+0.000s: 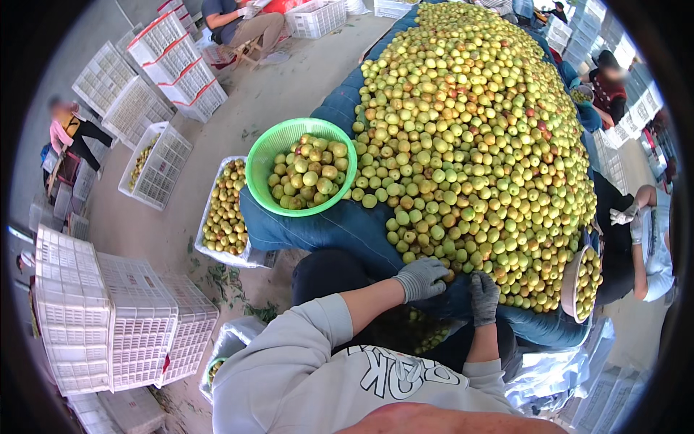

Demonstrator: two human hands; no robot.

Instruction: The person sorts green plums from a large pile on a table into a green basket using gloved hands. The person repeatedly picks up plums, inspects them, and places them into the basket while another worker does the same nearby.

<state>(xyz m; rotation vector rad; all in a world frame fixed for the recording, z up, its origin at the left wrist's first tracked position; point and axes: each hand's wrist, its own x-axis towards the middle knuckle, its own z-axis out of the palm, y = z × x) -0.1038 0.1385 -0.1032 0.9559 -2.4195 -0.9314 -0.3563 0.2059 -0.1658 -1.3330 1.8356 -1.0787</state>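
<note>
Both of my hands wear grey knitted gloves at the near edge of a large heap of yellow-green jujubes [466, 141]. My left hand [424, 279] reaches in from the left, palm down. A brownish jujube [449, 275] shows at its fingertips; whether the fingers grip it is unclear. My right hand [484, 297] is just to the right, fingers curled by the heap's edge, and what lies inside them is hidden. Under the heap is a blue quilted cloth [320, 225]. A green plastic basket [301, 130], partly filled with jujubes, rests on the cloth to the left.
A lined white crate [203, 238] of jujubes stands on the floor beyond the basket. Stacked white crates [135, 309] rise at left. A pale bowl [569, 287] of jujubes sits at the heap's right edge, near a gloved co-worker [653, 238]. Other people sit farther off.
</note>
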